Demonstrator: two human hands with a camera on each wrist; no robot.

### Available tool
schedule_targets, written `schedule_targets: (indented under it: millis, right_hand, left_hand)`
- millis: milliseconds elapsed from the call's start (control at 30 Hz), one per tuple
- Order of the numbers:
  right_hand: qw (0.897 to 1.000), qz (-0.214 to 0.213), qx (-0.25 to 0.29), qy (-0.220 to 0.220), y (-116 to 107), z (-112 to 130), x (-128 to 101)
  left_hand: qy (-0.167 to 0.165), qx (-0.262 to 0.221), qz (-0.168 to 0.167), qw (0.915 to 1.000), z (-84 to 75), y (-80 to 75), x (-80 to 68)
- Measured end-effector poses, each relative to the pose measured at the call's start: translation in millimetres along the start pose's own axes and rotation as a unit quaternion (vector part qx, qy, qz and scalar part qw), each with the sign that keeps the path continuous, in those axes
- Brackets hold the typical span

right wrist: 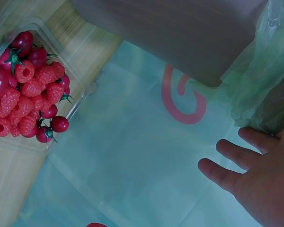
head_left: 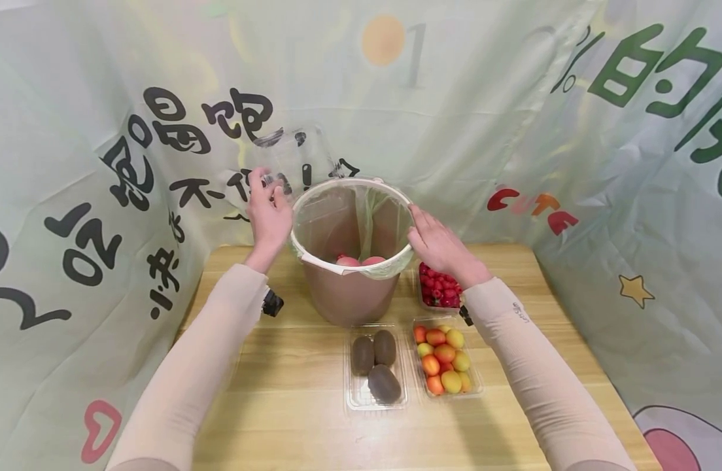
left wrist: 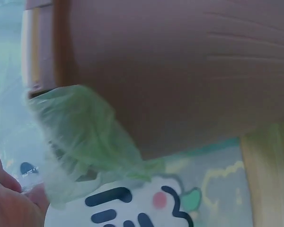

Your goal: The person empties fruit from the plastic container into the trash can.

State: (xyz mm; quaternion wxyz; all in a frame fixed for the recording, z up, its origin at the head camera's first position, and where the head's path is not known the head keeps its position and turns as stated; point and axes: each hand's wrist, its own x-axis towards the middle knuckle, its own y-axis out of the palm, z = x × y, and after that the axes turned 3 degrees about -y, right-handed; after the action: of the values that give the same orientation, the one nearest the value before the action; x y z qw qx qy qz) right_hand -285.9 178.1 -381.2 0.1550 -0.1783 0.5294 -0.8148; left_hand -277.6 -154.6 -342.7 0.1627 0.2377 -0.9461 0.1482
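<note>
A brown bucket (head_left: 350, 293) lined with a pale green bag (head_left: 384, 268) stands at the table's middle back. Two pink-red fruits (head_left: 360, 261) lie in its bottom. My left hand (head_left: 268, 204) is raised beside the bucket's left rim and pinches an empty clear plastic container (head_left: 292, 159) held above the rim. My right hand (head_left: 436, 241) rests with straight fingers against the bucket's right rim. In the left wrist view the bucket wall (left wrist: 180, 71) and bag overhang (left wrist: 85, 137) fill the frame. The right wrist view shows straight fingers (right wrist: 236, 161) beside the bag (right wrist: 260, 80).
A clear tray of raspberries and cherry tomatoes (head_left: 439, 289) (right wrist: 28, 90) sits right of the bucket. In front lie a tray with three kiwis (head_left: 375, 366) and a tray of several small orange and yellow fruits (head_left: 445, 360). Printed cloth (head_left: 102, 196) walls the wooden table (head_left: 290, 405).
</note>
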Motion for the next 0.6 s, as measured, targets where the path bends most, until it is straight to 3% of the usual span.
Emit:
schedule_targets:
  millis: [233, 600]
  right_hand:
    - [1.0, 0.002, 0.0, 0.001, -1, 0, 0]
    - [1.0, 0.01, 0.001, 0.007, -1, 1, -2]
  left_hand:
    - [-0.004, 0.009, 0.005, 0.9999, -1.8, -24.3, -1.2]
    - [-0.032, 0.009, -0.011, 0.9994, 10.6, -59.1, -18.4]
